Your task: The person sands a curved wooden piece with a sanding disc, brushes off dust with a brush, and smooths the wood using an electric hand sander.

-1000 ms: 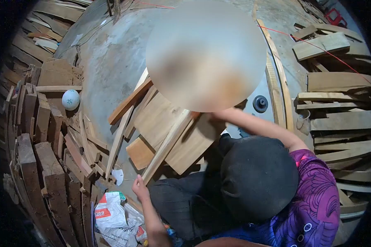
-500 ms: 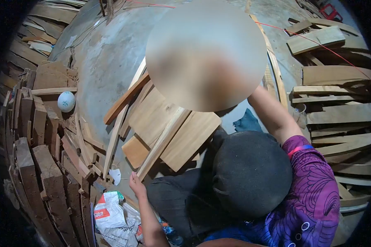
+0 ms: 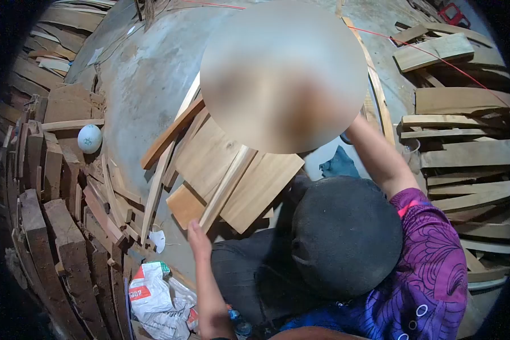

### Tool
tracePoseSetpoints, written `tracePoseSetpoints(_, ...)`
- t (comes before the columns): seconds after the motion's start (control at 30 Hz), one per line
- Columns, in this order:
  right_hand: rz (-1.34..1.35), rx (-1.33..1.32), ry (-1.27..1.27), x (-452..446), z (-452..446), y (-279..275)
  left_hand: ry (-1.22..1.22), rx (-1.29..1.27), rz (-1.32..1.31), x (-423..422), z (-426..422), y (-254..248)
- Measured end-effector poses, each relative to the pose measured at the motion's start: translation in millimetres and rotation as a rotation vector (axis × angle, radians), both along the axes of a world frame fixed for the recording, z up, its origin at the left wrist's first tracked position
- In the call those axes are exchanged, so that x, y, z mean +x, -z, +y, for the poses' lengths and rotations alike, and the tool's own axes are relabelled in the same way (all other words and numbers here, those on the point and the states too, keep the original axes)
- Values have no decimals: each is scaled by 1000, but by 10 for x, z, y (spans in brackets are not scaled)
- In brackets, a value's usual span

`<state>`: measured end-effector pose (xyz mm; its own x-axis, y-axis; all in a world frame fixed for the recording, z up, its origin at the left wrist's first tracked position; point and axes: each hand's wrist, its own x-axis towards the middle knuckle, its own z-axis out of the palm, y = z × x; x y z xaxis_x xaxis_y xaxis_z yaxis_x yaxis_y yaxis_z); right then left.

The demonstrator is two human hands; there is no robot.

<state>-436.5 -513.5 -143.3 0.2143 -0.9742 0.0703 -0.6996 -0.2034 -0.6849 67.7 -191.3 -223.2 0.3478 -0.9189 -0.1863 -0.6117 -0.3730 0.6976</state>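
Note:
My left hand (image 3: 199, 241) is closed around the near end of a narrow wooden strip (image 3: 226, 187). The strip slants up and to the right, over wide pale boards, and its far part disappears under the round blur. Beside it on the right lies a wide flat board (image 3: 263, 192); on the left are another wide board (image 3: 207, 153) and a short orange-brown wood block (image 3: 185, 207). My right forearm (image 3: 379, 156) reaches forward into the blur, which hides the right hand and whatever it touches.
Dark rough timbers (image 3: 68, 243) stand along the left, near a white ball-like object (image 3: 90, 139). A printed white sack (image 3: 158, 300) lies at lower left. Stacked planks (image 3: 464, 156) line the right side. A dark cloth (image 3: 339, 163) rests on the floor; a red string (image 3: 425, 52) crosses upper right.
My left hand has moved up and slightly right, and the near end of the wooden strip has shifted the same way. My right forearm has barely moved.

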Motion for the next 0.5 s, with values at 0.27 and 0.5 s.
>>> tracePoseSetpoints(0.27,-317,79,-387,895,633,85,274,-35,-588,-1575,-385,-343)
tracePoseSetpoints(0.5,30,-81,-131,860,478,70,498,-91,-493,-1698,-744,-326)
